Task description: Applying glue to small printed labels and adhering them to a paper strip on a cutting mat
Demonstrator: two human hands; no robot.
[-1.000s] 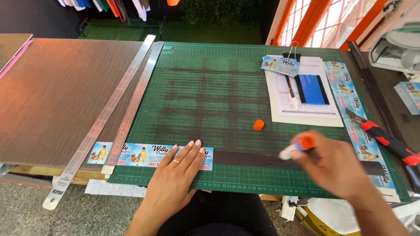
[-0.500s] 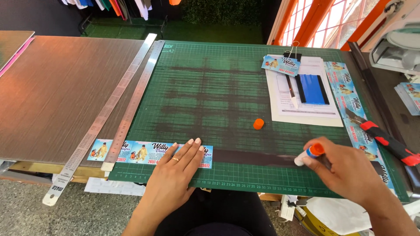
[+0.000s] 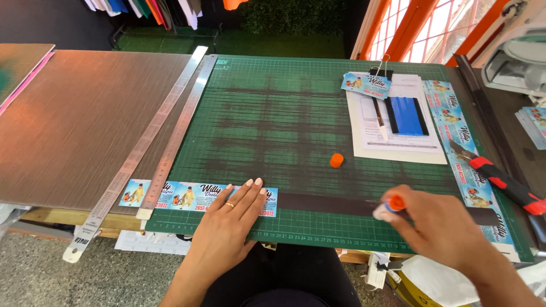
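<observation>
My left hand (image 3: 230, 219) lies flat, fingers together, on a printed blue sticker strip (image 3: 187, 194) at the near edge of the green cutting mat (image 3: 273, 113). A dark strip (image 3: 330, 203) runs on from the sticker strip to the right. My right hand (image 3: 438, 224) holds a glue stick (image 3: 388, 207) with an orange collar, its white tip down on the dark strip. The orange cap (image 3: 336, 160) sits loose on the mat, apart from both hands.
Two long steel rulers (image 3: 170, 131) lie along the mat's left edge beside a brown board (image 3: 79, 113). At right are clipped papers with a blue squeegee (image 3: 407, 115), another printed strip (image 3: 463, 148) and a red utility knife (image 3: 503, 182).
My right hand with the glue stick came down onto the dark strip and slid left along it. My left hand has stayed on the sticker strip.
</observation>
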